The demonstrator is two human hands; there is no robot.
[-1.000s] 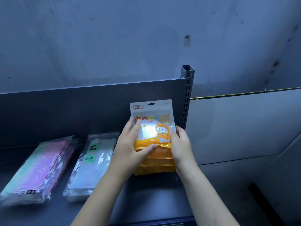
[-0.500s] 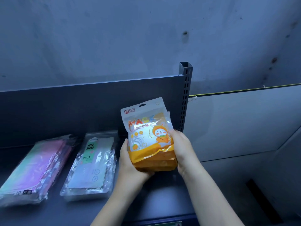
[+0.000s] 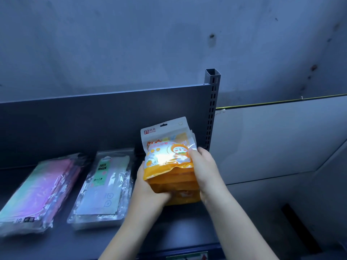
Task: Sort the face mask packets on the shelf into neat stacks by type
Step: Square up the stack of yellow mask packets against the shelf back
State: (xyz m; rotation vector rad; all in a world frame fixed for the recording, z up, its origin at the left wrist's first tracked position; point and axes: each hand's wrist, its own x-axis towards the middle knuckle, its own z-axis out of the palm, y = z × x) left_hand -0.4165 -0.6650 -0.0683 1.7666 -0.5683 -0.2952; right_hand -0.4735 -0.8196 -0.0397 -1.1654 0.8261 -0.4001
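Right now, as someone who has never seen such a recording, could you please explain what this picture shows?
There is no machine here: a person wears a camera on the head, so the one picture looks forward and down at their own arms. The left hand and right hand grip a bundle of orange packets from either side, its top tilted up toward the grey back panel. On the dark shelf lie two other stacks: clear FACE MASK packets beside the left hand, and pink-green packets farther left. A slotted post stands behind the right hand. Whether the bundle's lower edge touches the shelf, I cannot tell.
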